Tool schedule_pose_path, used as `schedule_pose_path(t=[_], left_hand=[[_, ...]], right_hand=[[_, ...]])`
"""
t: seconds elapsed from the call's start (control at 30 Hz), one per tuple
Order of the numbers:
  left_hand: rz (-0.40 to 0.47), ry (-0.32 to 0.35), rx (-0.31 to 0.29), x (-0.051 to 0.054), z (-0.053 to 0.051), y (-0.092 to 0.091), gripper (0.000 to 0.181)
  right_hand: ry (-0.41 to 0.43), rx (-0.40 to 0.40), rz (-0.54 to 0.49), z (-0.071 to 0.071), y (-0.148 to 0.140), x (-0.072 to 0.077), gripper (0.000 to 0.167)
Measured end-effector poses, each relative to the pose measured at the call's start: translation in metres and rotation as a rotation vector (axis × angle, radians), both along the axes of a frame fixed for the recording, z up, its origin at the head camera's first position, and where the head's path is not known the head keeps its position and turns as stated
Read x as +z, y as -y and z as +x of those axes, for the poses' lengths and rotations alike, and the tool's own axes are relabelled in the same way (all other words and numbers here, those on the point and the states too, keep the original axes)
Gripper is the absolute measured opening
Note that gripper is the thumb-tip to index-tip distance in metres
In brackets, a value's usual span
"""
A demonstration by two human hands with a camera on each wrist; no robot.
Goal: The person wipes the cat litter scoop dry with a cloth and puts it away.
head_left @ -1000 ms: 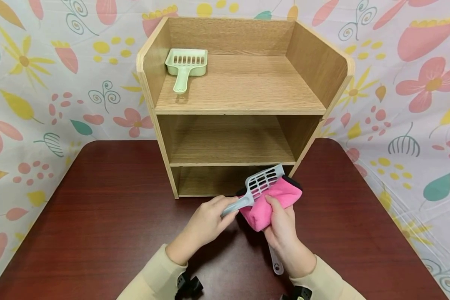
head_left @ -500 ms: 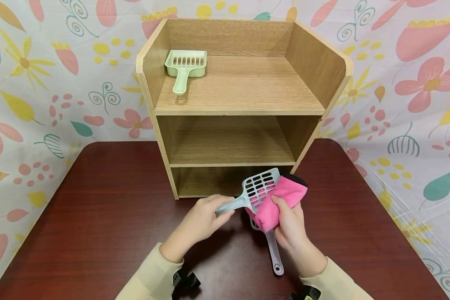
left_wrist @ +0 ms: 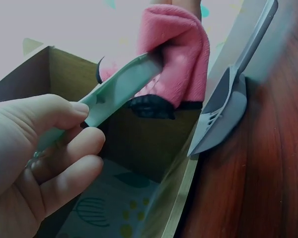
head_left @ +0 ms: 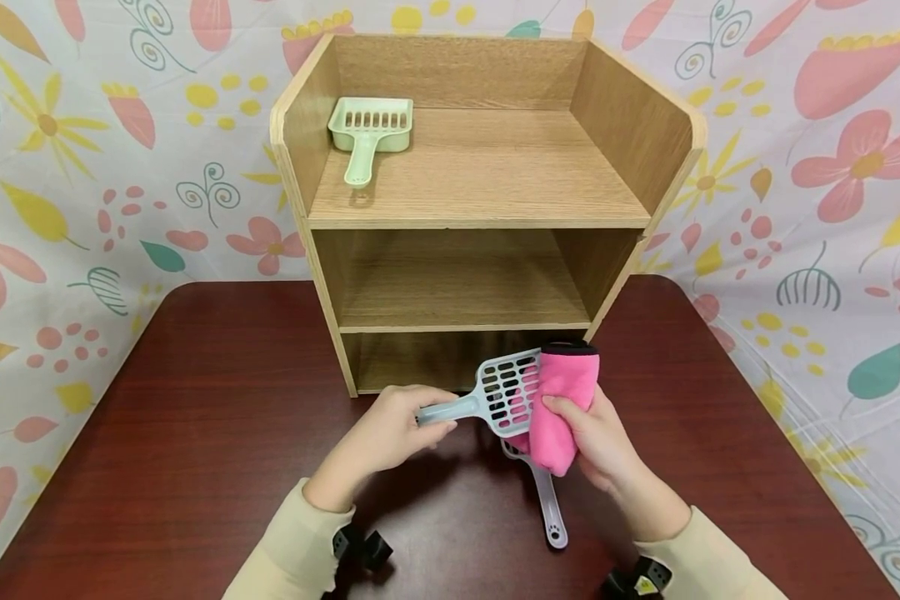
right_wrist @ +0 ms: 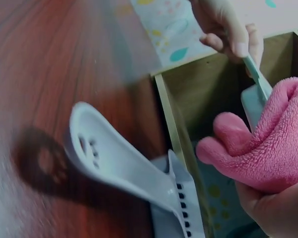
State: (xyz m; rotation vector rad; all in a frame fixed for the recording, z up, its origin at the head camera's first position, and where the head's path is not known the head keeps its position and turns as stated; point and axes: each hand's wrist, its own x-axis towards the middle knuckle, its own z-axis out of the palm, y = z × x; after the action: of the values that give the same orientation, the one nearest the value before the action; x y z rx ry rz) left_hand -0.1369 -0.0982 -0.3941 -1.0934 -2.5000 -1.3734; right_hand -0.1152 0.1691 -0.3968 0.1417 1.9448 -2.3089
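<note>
My left hand point(head_left: 390, 429) pinches the handle of a pale blue litter scoop point(head_left: 498, 396) between thumb and fingers, as the left wrist view also shows. The scoop's slotted head points right, above the table. In my right hand point(head_left: 603, 442) is a pink cloth point(head_left: 562, 408) with black edging, folded over the far end of the slotted head and covering it. Below them a lavender litter scoop point(head_left: 547, 504) lies on the table, its handle toward me. The right wrist view shows this lavender scoop point(right_wrist: 129, 163) on a grey holder, near the shelf's edge.
A wooden shelf unit point(head_left: 480, 221) stands at the back of the dark red-brown table point(head_left: 217, 467). On its top level, at left, a green litter scoop point(head_left: 363, 158) rests in its green tray point(head_left: 396, 142). Patterned cloth point(head_left: 120, 200) hangs behind.
The blue scoop has swung from pointing up-right to nearly level, moving slightly left and down. My right hand has shifted right, and the cloth now stands upright over the scoop's end.
</note>
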Motion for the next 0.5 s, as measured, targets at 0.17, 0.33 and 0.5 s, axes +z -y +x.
schedule_pose_path(t=[0.17, 0.33, 0.5], left_hand=[[0.028, 0.108, -0.031, 0.001, -0.001, 0.002, 0.024], [0.025, 0.214, -0.041, 0.001, -0.002, 0.004, 0.025], [0.031, 0.352, -0.048, 0.001, -0.002, 0.007, 0.025]], right_hand=[[-0.023, 0.084, 0.039, -0.003, -0.007, 0.003, 0.030], [-0.036, 0.097, 0.095, -0.008, -0.010, 0.006, 0.030], [-0.076, 0.052, 0.193, -0.009, -0.013, 0.010, 0.025]])
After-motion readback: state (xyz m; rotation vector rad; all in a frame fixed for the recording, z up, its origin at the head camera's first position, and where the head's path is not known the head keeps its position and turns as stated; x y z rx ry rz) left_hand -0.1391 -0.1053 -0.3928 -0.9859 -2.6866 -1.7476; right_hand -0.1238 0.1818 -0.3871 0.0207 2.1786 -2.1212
